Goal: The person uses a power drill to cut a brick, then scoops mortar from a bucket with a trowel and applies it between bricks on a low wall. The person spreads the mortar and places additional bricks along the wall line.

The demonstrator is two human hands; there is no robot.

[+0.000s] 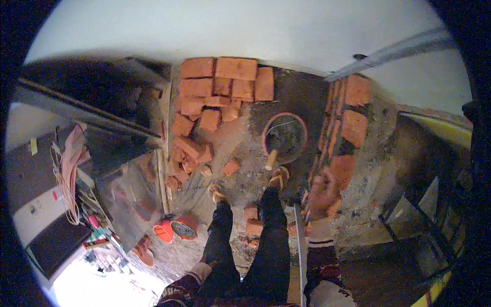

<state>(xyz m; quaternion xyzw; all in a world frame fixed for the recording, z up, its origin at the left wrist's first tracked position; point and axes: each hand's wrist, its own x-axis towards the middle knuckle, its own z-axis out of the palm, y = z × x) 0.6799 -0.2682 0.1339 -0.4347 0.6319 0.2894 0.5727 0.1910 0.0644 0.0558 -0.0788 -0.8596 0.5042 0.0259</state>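
While the right hand (322,194) blurs near bricks (341,171), left sleeve (192,280); pale lettering (173,293)

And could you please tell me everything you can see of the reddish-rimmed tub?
The round tub is open-topped, with a thin reddish rim and a dark grey, rough-looking interior; whether it is plastic or metal cannot be told. It sits upright on the ground, beyond the right foot, between the piled bricks and the low brick row. A pale, wood-like handle overlaps its near left rim, and a thin light line crosses its far inside. The right hand is apart from it.
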